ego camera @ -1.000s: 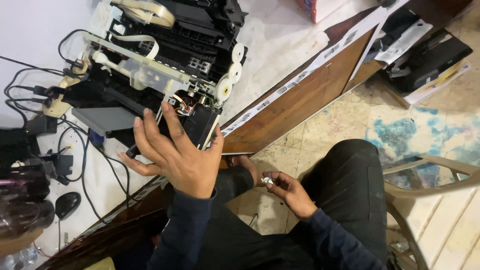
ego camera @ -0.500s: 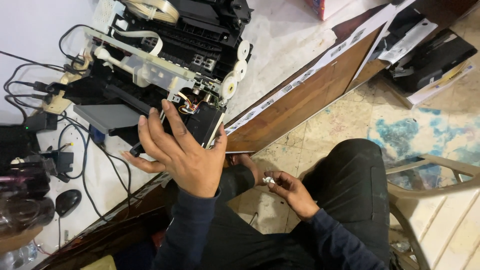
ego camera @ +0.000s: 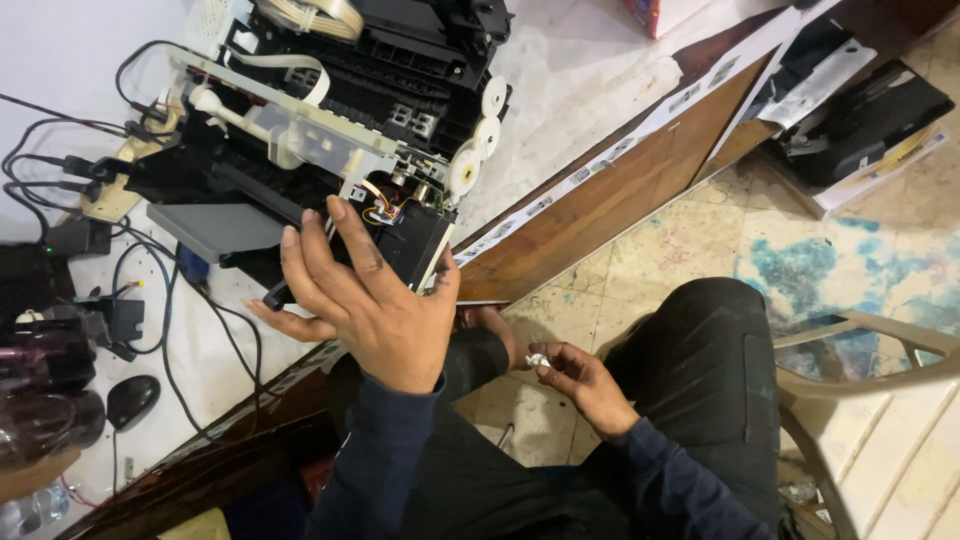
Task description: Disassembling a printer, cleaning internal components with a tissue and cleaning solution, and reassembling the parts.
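A stripped-down black printer (ego camera: pixel 330 110) with white gears and a pale plastic frame lies on the white table (ego camera: pixel 590 70). My left hand (ego camera: pixel 365 295) rests against its near corner with fingers spread, touching the black housing beside some coloured wires (ego camera: pixel 382 208). My right hand (ego camera: pixel 580 378) is lower, over my lap, with its fingertips pinched on a small white part (ego camera: pixel 537 359).
Black cables (ego camera: pixel 150 270), a power strip (ego camera: pixel 115 185) and a computer mouse (ego camera: pixel 130 400) lie on the table's left side. The table's wooden edge (ego camera: pixel 610 190) runs diagonally. A plastic chair (ego camera: pixel 880 420) is at the right, and a flat black device on papers (ego camera: pixel 860 120) lies on the floor.
My left hand has shifted slightly along the printer's corner. My right hand still holds the small white part in about the same place.
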